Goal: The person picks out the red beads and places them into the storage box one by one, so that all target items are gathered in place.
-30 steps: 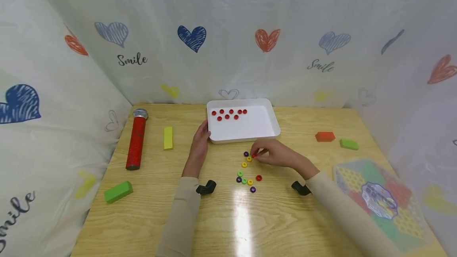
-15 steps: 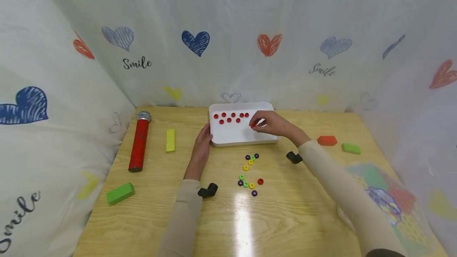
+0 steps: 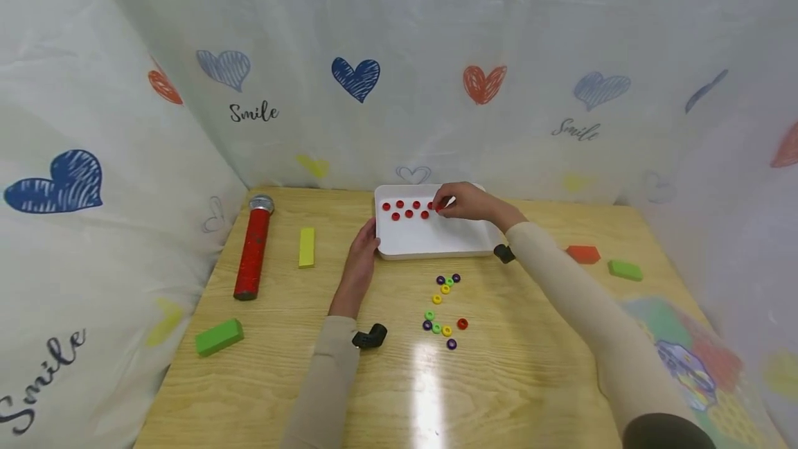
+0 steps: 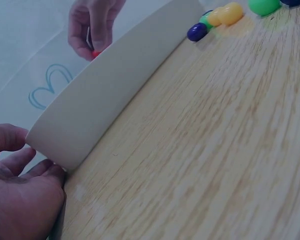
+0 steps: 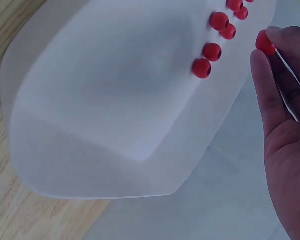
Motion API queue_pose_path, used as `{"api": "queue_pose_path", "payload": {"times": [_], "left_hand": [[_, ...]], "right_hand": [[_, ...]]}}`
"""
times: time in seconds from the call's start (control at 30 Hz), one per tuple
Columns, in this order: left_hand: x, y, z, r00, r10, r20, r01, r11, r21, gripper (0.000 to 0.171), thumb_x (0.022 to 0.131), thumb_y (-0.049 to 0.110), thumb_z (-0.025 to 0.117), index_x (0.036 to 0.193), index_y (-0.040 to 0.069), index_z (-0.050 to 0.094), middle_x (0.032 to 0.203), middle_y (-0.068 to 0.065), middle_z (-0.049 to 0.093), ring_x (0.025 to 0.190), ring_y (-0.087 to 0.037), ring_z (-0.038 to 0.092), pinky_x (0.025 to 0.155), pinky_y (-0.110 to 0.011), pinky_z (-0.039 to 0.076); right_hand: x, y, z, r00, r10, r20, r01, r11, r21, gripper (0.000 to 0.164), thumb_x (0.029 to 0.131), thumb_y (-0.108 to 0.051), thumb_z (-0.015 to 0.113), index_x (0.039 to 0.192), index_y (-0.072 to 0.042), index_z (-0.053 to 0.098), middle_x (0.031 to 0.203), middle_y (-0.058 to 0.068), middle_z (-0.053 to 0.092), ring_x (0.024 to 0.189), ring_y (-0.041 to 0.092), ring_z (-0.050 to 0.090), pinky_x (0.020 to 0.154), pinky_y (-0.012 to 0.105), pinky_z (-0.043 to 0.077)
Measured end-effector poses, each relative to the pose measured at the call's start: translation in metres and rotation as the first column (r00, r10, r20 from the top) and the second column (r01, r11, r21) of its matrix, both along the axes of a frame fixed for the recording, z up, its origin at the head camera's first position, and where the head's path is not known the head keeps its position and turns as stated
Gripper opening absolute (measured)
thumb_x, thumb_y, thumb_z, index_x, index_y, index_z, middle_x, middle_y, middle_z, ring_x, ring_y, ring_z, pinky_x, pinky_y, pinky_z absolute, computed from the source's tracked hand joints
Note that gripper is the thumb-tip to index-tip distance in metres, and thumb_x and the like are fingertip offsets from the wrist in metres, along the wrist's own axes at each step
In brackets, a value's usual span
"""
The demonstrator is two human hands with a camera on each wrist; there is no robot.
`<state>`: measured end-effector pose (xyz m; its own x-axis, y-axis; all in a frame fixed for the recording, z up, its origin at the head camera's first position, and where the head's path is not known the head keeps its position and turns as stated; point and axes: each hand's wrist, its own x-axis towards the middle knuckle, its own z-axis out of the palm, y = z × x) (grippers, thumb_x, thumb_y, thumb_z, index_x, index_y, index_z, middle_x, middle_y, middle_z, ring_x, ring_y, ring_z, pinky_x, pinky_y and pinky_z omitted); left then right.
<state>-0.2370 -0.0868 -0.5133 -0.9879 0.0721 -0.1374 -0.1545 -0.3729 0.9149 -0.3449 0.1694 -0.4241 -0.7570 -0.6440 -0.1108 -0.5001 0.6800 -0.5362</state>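
Note:
My right hand (image 3: 466, 201) pinches a red bead (image 5: 265, 43) between thumb and fingertip, over the back part of the white tray (image 3: 430, 240). Inside the tray, several red beads (image 3: 409, 213) lie in two loose rows near its left and back sides, just left of that hand. My left hand (image 3: 360, 262) holds the tray at its front left corner; in the left wrist view one fingertip is at the rim and other fingers sit low against the wall. In front of the tray, purple, green and yellow beads (image 3: 445, 289) lie loose on the table, along with a red bead (image 3: 463, 323).
On the left are a red microphone-shaped tube (image 3: 253, 251), a yellow block (image 3: 307, 248) and a green block (image 3: 219, 337). To the right lie a red block (image 3: 583, 254), a small green block (image 3: 625, 269) and a colourful plastic package (image 3: 692, 373). A printed curtain (image 3: 424, 40) encloses the table.
My right hand has carried the red bead from the loose beads on the table, over the tray, then back and left towards the red rows. My left hand stays at the tray's corner.

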Motion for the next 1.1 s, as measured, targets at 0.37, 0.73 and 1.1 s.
{"api": "queue_pose_path", "payload": {"times": [0.37,0.73,1.1], "left_hand": [[0.002,0.002,0.001,1.0,-0.01,-0.024,0.01,1.0,0.002,0.05,0.102,0.004,0.036,0.151,0.012,0.029,0.158,-0.005,0.024,0.146,-0.015,0.018,0.119,-0.032,0.017],[0.004,0.001,-0.001,1.0,-0.009,-0.024,0.009,1.0,-0.007,0.05,0.103,0.004,0.036,0.151,0.013,0.03,0.158,-0.005,0.025,0.146,-0.015,0.019,0.119,-0.033,0.018],[0.003,-0.001,0.001,1.0,-0.002,-0.023,0.002,1.0,-0.014,0.05,0.103,0.004,0.036,0.151,0.013,0.03,0.158,-0.006,0.024,0.146,-0.015,0.019,0.119,-0.032,0.017]], "right_hand": [[-0.017,-0.002,-0.017,1.0,-0.028,0.013,0.026,0.995,0.093,0.014,0.089,-0.011,0.068,0.104,-0.011,0.069,0.104,-0.001,0.065,0.098,0.016,0.06,0.09,0.032,0.052],[-0.024,-0.006,-0.024,1.0,0.002,0.021,-0.005,0.985,0.17,0.014,0.089,-0.009,0.067,0.103,-0.013,0.069,0.105,0.001,0.066,0.099,0.016,0.06,0.093,0.034,0.051],[-0.026,-0.011,-0.026,1.0,-0.007,0.027,0.002,0.981,0.196,0.014,0.089,-0.009,0.068,0.102,-0.014,0.069,0.105,0.002,0.066,0.099,0.017,0.06,0.094,0.034,0.051]]}}
